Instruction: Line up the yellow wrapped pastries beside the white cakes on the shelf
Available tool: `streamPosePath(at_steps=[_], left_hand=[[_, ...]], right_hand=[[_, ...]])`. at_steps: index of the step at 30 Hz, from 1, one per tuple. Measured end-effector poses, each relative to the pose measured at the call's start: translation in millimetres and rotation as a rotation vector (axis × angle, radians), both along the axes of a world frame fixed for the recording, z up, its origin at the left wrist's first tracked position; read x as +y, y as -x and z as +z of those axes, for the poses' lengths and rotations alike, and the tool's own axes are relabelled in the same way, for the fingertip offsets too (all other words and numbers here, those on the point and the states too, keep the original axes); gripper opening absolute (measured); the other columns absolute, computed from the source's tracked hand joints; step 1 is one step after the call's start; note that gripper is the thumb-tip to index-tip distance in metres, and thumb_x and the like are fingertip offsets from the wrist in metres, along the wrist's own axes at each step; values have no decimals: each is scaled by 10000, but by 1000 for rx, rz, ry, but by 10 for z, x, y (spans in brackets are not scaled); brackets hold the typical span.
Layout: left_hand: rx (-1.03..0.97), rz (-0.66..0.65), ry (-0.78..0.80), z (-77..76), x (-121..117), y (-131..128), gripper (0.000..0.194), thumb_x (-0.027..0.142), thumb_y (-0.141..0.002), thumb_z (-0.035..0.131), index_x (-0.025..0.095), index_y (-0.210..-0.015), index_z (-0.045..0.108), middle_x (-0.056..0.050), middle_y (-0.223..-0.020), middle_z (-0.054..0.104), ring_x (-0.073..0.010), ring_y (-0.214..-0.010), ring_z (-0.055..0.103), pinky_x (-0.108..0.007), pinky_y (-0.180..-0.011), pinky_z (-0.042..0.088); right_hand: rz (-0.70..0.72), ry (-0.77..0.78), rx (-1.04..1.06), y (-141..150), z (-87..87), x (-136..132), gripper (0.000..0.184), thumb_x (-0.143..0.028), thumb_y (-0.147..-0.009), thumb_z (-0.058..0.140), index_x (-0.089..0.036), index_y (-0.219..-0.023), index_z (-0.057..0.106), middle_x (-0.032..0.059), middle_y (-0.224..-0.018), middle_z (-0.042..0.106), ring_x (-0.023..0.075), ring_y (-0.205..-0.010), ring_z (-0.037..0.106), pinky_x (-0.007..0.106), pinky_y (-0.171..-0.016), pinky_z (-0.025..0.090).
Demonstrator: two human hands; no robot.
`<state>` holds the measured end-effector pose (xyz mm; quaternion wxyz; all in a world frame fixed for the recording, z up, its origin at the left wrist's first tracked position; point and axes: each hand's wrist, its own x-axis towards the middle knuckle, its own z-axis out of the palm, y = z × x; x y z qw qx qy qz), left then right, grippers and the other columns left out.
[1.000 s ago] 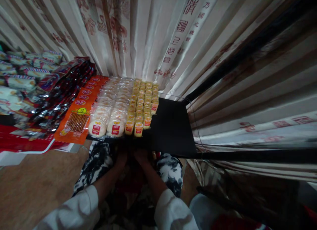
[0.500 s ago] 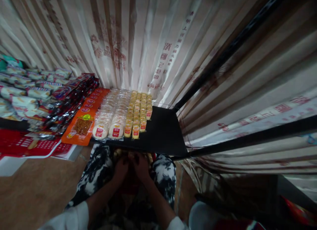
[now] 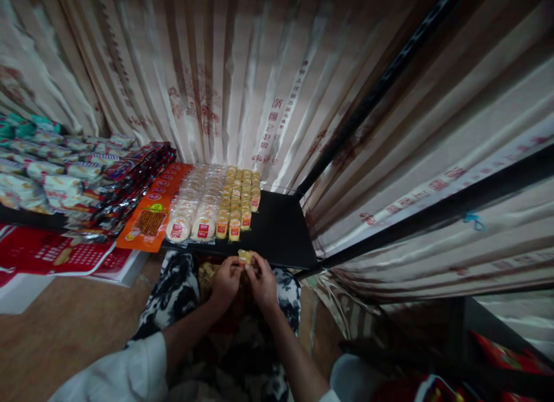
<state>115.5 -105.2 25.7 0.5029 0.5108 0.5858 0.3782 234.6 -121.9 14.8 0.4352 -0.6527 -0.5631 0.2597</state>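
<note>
So open room is sitting on the right of the black table (image 3: 283, 231), just ahead of the right hand (image 3: 263, 282); a hand could be sliding straight in there. Yellow packets (image 3: 235, 207) are blocking the left of that patch in tight rows. A curtain (image 3: 242, 84) is walling off the back, a black post (image 3: 346, 136) is rising from the far right corner, and a black rail (image 3: 411, 226) is running off the near one.
</note>
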Motion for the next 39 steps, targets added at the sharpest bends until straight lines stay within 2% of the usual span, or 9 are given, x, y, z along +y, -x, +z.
streamPosePath(at_steps=[3,7,13,17,20,27,31,36,39], left_hand=[[-23,-2,-37,89,145,-170,230,124,-782,459,175,-967,585,-42,-985,670,-144,-832,633,-283,-812,497],[-36,-22,-72,103,334,-371,272,148,-812,467,171,-1063,568,-61,-1053,658,-139,-870,635,-285,-833,497],[52,-8,-53,147,513,-550,360,141,-824,470,151,-1180,520,-89,-1143,638,-154,-939,630,-304,-896,479],[108,-10,-52,258,571,-658,382,170,-855,452,110,-1229,506,-123,-1200,615,-184,-1071,593,-320,-985,432],[75,-19,-55,292,638,-763,415,190,-868,443,106,-1272,488,-125,-1298,557,-184,-1185,532,-310,-1046,388],[1,-51,-72,166,895,-950,440,220,-887,402,112,-1305,481,-106,-1387,477,-172,-1293,432,-313,-1129,279],[-70,-10,-118,67,1062,-1022,456,248,-898,401,157,-1342,445,-79,-1424,434,-163,-1333,372,-313,-1146,246],[-92,15,-88,58,1215,-1103,479,213,-906,357,58,-1358,402,-140,-1464,353,-178,-1371,300,-322,-1166,183],[-114,33,-77,72,1249,-1111,486,227,-908,359,66,-1366,391,-139,-1468,348,-191,-1374,294,-337,-1163,186]], right_hand=[[-55,-53,54,-99,83,147,383,-360,-825,522,-180,-1154,598,104,-1091,626,191,-961,613,292,-805,517],[-117,-83,123,-211,104,351,406,-342,-794,553,-161,-1156,584,111,-1083,628,195,-941,617,304,-786,522],[-134,-51,262,-350,-12,585,384,-327,-785,560,-176,-1138,558,88,-1032,660,184,-893,635,328,-812,524],[-159,-61,298,-468,-97,779,363,-327,-766,582,-185,-1099,566,76,-1004,667,177,-863,638,336,-819,523],[-173,-58,351,-551,-136,978,354,-331,-742,591,-187,-1064,569,63,-953,669,169,-823,640,332,-799,526],[-121,-46,461,-626,-123,1475,354,-336,-682,616,-175,-997,587,54,-898,670,170,-783,637,317,-763,528],[-82,-33,356,-631,-111,1687,344,-317,-715,578,-190,-1033,611,46,-941,680,174,-820,635,311,-784,519],[-37,-58,259,-636,-160,1854,355,-313,-751,546,-201,-1079,624,44,-999,684,191,-903,627,326,-837,504],[-31,-59,243,-634,-202,1902,367,-321,-766,544,-203,-1105,619,46,-1017,684,197,-925,625,337,-861,497]])
